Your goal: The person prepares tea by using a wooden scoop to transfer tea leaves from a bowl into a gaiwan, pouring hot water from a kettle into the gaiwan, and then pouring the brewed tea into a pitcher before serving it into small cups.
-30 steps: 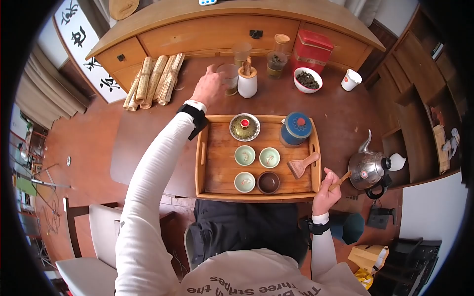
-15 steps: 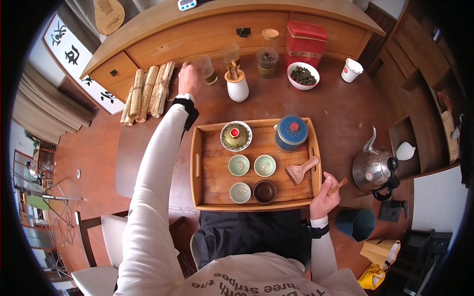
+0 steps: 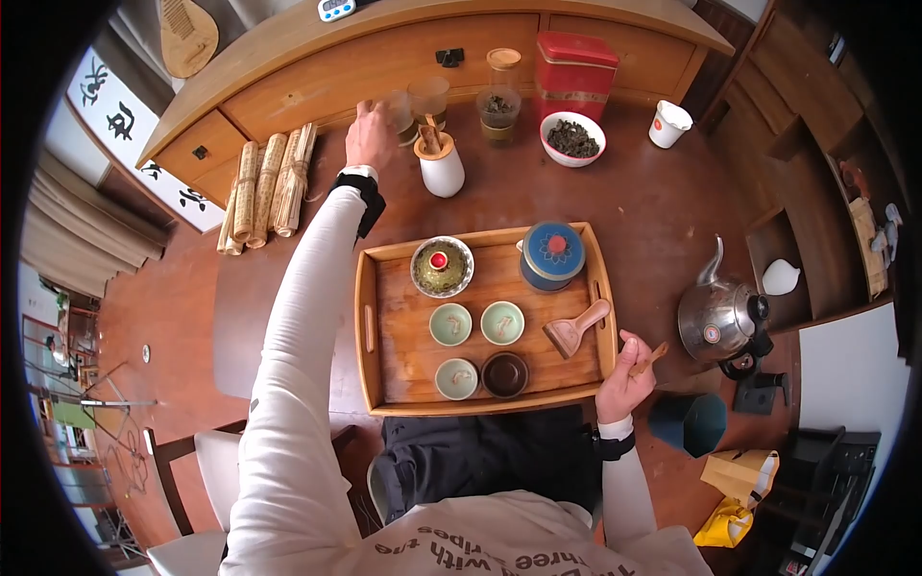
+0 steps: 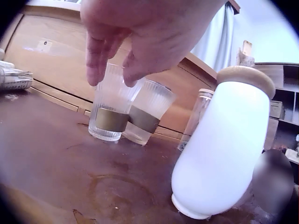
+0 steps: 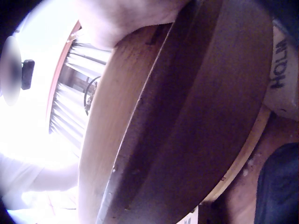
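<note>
At the back of the table, my left hand (image 3: 370,137) holds a clear ribbed glass (image 4: 105,105) from above, fingers on one side of its rim and thumb on the other. The glass has a brownish band and stands beside a second banded glass (image 4: 147,112). A white holder (image 3: 442,173) with wooden tools is just to the right. My right hand (image 3: 622,386), by the tray's right front corner, holds a thin wooden stick (image 3: 658,354); the stick's other end is hidden by the hand.
A wooden tray (image 3: 399,395) bears a lidded bowl (image 3: 442,274), small cups, a blue pot (image 3: 552,257) and a wooden brush (image 3: 576,331). Bamboo scrolls (image 3: 269,187) lie left. A tea-leaf bowl (image 3: 572,154) and red tin (image 3: 574,77) stand behind; a steel kettle (image 3: 715,317) is right.
My left hand has shifted the glass from beside the white holder, first leftward and then back, close to the second glass. My right hand keeps hold of the stick. The head view has shifted.
</note>
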`<move>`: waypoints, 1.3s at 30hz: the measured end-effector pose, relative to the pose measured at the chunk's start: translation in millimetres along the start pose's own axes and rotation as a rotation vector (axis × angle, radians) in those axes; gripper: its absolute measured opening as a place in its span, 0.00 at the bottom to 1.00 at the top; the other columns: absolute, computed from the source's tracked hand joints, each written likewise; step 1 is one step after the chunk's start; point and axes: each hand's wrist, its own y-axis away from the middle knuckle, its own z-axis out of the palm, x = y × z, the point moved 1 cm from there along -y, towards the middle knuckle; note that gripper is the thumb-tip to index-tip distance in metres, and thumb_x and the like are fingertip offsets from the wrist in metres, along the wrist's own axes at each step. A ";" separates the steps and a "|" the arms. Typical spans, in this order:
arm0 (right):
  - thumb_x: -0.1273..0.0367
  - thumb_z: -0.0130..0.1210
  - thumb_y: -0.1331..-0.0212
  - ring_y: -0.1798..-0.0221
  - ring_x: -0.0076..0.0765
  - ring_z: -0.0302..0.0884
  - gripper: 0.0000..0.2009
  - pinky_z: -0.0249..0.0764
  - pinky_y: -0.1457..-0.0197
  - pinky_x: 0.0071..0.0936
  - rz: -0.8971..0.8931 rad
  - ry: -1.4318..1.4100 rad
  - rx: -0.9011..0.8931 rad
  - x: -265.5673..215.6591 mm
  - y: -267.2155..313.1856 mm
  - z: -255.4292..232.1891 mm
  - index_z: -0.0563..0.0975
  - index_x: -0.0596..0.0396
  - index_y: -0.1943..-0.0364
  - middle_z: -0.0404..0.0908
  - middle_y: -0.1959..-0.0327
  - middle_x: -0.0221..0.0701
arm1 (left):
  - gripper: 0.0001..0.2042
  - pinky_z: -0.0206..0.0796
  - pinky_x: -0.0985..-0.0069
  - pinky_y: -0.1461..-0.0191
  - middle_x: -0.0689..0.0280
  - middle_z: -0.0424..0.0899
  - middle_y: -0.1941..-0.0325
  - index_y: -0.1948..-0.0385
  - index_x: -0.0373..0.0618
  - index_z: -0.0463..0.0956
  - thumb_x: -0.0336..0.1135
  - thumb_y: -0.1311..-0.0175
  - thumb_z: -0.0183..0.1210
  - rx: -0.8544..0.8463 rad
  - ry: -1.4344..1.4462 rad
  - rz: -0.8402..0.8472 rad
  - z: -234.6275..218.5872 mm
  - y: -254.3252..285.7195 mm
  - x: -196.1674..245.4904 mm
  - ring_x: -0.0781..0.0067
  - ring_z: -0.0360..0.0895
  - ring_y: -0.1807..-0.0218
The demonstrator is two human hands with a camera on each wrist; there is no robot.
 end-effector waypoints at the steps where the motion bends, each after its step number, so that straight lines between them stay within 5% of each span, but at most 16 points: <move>1: 0.69 0.51 0.24 0.61 0.38 0.83 0.13 0.76 0.53 0.32 0.081 -0.014 -0.033 1.5 0.7 -1.6 0.82 0.66 0.56 0.86 0.62 0.42 | 0.22 0.75 0.51 0.42 0.47 0.74 0.35 0.43 0.45 0.76 0.30 0.43 0.61 -0.003 -0.020 0.015 -4.4 1.3 2.7 0.38 0.80 0.45; 5: 0.69 0.51 0.24 0.61 0.38 0.83 0.13 0.76 0.53 0.32 0.074 -0.012 -0.028 1.9 1.0 -1.1 0.82 0.66 0.56 0.86 0.62 0.42 | 0.28 0.74 0.53 0.40 0.50 0.74 0.36 0.38 0.47 0.73 0.29 0.45 0.61 -0.052 -0.042 -0.087 -23.9 9.3 21.8 0.42 0.79 0.41; 7: 0.68 0.51 0.24 0.61 0.36 0.83 0.13 0.76 0.53 0.32 0.089 -0.027 -0.020 1.1 0.6 -0.7 0.82 0.66 0.56 0.86 0.63 0.41 | 0.29 0.73 0.56 0.38 0.52 0.76 0.37 0.38 0.47 0.73 0.29 0.48 0.62 0.016 -0.173 0.160 -23.4 8.5 19.2 0.48 0.77 0.39; 16: 0.68 0.51 0.24 0.61 0.34 0.82 0.13 0.76 0.52 0.31 0.050 -0.055 0.007 -2.3 -0.7 1.6 0.82 0.66 0.57 0.86 0.63 0.40 | 0.23 0.69 0.60 0.42 0.59 0.85 0.49 0.39 0.58 0.78 0.33 0.39 0.59 -0.148 -0.328 0.269 -8.4 -38.0 13.0 0.56 0.76 0.40; 22: 0.68 0.51 0.24 0.61 0.34 0.82 0.13 0.76 0.52 0.31 0.062 -0.027 -0.013 -6.8 -1.6 0.5 0.82 0.66 0.57 0.86 0.63 0.40 | 0.17 0.68 0.57 0.34 0.58 0.81 0.42 0.45 0.55 0.83 0.37 0.36 0.61 -0.209 -0.211 0.340 8.3 -68.3 16.5 0.51 0.75 0.38; 25: 0.67 0.51 0.24 0.62 0.35 0.82 0.13 0.76 0.53 0.32 0.048 -0.001 -0.012 -4.8 -1.8 -0.3 0.83 0.65 0.57 0.86 0.64 0.40 | 0.12 0.71 0.59 0.38 0.57 0.84 0.48 0.54 0.53 0.86 0.34 0.37 0.61 -0.270 -0.222 0.410 20.3 -75.5 17.6 0.51 0.79 0.42; 27: 0.67 0.52 0.24 0.62 0.36 0.82 0.13 0.76 0.53 0.32 0.041 -0.008 -0.012 -0.8 -1.0 -0.3 0.83 0.64 0.58 0.86 0.64 0.41 | 0.07 0.75 0.58 0.45 0.56 0.86 0.55 0.63 0.49 0.86 0.31 0.39 0.61 -0.388 -0.263 0.276 19.5 -73.8 24.4 0.50 0.83 0.51; 30: 0.68 0.52 0.24 0.62 0.36 0.82 0.13 0.76 0.53 0.32 0.040 -0.001 -0.011 -2.0 -1.2 -0.2 0.83 0.65 0.58 0.86 0.64 0.41 | 0.04 0.77 0.57 0.51 0.55 0.86 0.62 0.67 0.46 0.85 0.29 0.40 0.61 -0.308 -0.195 0.321 24.4 -69.0 19.7 0.48 0.84 0.57; 39: 0.68 0.51 0.24 0.61 0.34 0.81 0.13 0.76 0.53 0.31 0.047 -0.027 0.011 -0.9 0.3 1.8 0.82 0.65 0.58 0.86 0.64 0.39 | 0.09 0.76 0.60 0.49 0.59 0.88 0.56 0.59 0.44 0.86 0.29 0.37 0.60 -0.304 -0.051 0.391 10.4 -54.7 21.0 0.50 0.84 0.53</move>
